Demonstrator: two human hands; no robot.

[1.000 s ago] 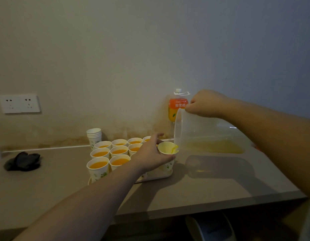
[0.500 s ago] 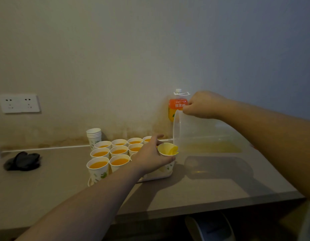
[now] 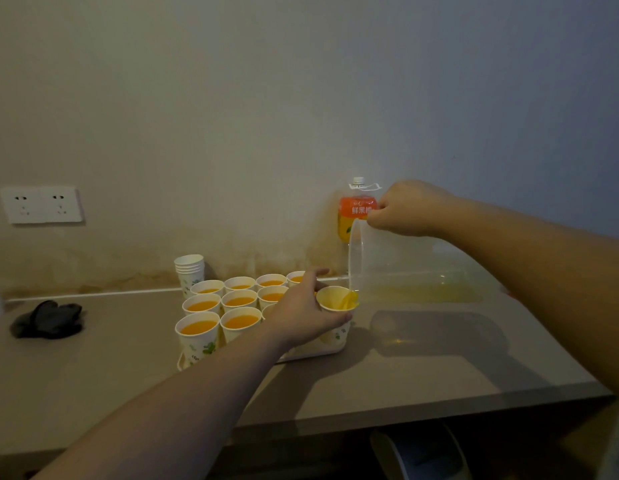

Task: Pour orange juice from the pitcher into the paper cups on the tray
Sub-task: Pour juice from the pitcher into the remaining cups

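Observation:
A clear plastic pitcher [image 3: 415, 268] lies tipped on its side in the air, its mouth over a paper cup [image 3: 337, 301] at the tray's right end. A little orange juice pools along the pitcher's lower wall and runs into that cup. My right hand [image 3: 407, 209] grips the pitcher at its top edge. My left hand [image 3: 303, 311] holds the cup from the left, fingers curled round its side. Several paper cups [image 3: 238, 301] filled with orange juice stand in rows on the white tray [image 3: 322, 351].
A stack of unused paper cups [image 3: 189, 271] stands behind the tray by the wall. An orange juice pouch [image 3: 355, 213] leans on the wall behind the pitcher. A dark crumpled object [image 3: 46, 320] lies at the left. The counter's front edge [image 3: 422, 410] runs below.
The pitcher's mouth has dipped slightly lower and closer to the cup, and more juice shows inside the cup. Both hands have stayed almost in place.

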